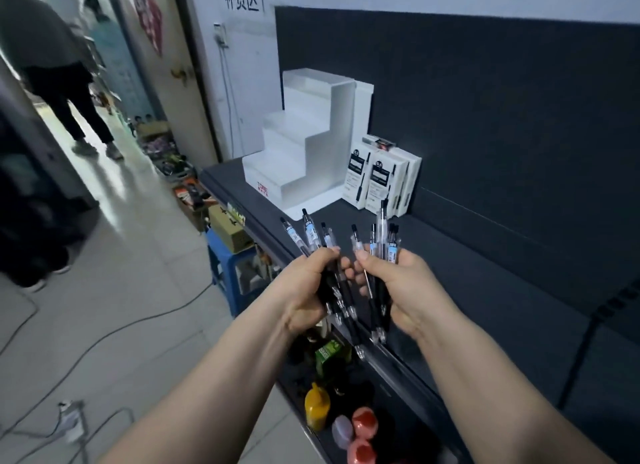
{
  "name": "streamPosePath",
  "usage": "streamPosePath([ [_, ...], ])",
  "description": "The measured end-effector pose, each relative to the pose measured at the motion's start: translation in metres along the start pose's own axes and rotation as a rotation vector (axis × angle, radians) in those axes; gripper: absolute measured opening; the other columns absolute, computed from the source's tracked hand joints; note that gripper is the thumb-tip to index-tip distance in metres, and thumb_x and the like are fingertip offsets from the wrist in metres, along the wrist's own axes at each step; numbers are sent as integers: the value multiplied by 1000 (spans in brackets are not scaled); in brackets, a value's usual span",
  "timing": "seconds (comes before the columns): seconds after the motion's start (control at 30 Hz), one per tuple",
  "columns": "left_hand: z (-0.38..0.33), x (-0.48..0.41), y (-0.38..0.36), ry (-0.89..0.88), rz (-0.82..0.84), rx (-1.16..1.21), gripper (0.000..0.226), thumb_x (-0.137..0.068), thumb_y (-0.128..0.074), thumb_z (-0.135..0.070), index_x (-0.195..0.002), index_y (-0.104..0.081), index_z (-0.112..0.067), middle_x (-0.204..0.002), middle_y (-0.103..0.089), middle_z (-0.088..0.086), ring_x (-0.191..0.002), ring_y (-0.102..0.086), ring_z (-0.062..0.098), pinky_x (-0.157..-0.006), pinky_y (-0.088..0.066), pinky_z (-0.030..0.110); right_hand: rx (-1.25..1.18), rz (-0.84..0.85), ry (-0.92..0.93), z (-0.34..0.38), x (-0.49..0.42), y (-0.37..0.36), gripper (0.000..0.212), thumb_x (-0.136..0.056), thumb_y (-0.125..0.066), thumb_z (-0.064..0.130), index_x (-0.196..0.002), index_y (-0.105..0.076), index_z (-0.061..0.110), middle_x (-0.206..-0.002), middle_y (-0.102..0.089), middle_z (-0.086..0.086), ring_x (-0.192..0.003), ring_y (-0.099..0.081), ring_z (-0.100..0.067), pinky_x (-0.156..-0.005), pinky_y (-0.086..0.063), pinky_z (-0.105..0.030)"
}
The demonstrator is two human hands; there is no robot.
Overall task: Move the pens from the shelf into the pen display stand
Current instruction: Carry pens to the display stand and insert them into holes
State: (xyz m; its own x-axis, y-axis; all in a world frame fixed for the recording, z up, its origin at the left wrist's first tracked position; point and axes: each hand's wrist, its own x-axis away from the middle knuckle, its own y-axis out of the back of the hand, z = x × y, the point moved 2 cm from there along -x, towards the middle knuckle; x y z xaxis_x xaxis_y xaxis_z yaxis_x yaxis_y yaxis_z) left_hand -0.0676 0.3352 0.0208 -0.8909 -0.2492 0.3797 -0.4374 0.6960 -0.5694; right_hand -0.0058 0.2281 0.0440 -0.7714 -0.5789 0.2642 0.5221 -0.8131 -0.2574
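Observation:
My left hand (pixel 308 290) grips a bundle of several clear-barrelled black pens (pixel 311 235), their clicker ends fanned upward. Close beside it, my right hand (pixel 398 290) grips another bundle of several pens (pixel 382 238). The two hands nearly touch over the front edge of the dark shelf (pixel 485 273). Beyond them stands the white stepped pen display stand (pixel 298 151) at the shelf's left end, with no pens showing on its steps.
White pen boxes (pixel 381 179) stand to the right of the stand against the dark back panel. Bottles (pixel 317 408) and a green carton (pixel 329 354) sit on a lower shelf. A blue stool (pixel 221 266), cartons, floor cables and a standing person (pixel 62 72) are at the left.

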Motion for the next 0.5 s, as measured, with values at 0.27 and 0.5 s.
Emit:
streamPosePath([
  [0.27,-92,-53,57,-11,25,53,27,-98,-42,-20,-98,-63,-3,-83,-67,8,-74,-66,18,-73,-57,33,-44,154,-85,43,-110,-83,23,-92,-59,16,-95,-62,-7,-61,-65,-11,-44,-58,-18,-40,-48,-25],
  [0.5,-171,-78,116,-10,36,59,21,-93,-49,-21,-105,-59,-7,-91,-65,13,-76,-66,25,-74,-56,40,38,134,50,58,-188,-172,20,-92,-60,12,-102,-61,-5,-84,-71,-12,-57,-68,-11,-46,-54,-27],
])
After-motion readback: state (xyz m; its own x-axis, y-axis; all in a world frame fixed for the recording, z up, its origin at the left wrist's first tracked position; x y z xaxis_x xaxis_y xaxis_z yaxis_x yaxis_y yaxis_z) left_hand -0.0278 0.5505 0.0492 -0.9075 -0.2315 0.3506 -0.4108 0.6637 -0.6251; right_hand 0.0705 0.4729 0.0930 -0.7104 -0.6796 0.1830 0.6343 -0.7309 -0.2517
